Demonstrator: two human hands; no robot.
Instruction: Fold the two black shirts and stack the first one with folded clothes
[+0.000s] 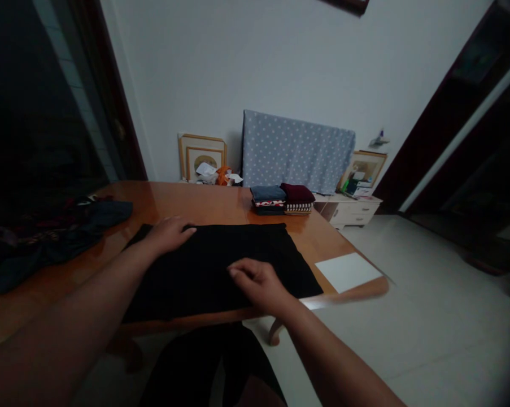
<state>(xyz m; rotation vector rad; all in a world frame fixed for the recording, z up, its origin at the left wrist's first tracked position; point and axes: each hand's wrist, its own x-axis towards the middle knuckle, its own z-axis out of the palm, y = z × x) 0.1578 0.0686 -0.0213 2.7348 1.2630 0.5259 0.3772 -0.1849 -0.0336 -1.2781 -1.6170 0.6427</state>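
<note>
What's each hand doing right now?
Left hand: open, flat on the black cloth.
Right hand: curled on the black cloth; grip cannot be told.

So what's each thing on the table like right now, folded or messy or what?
black garment, spread flat on the table.
left hand, open, palm down on the garment's far corner.
right hand, fingers curled on the garment; grip unclear.
folded clothes, stacked neatly in two piles.
dark clothes heap, crumpled, unfolded.
white sheet, lying flat at the table's corner.
</note>
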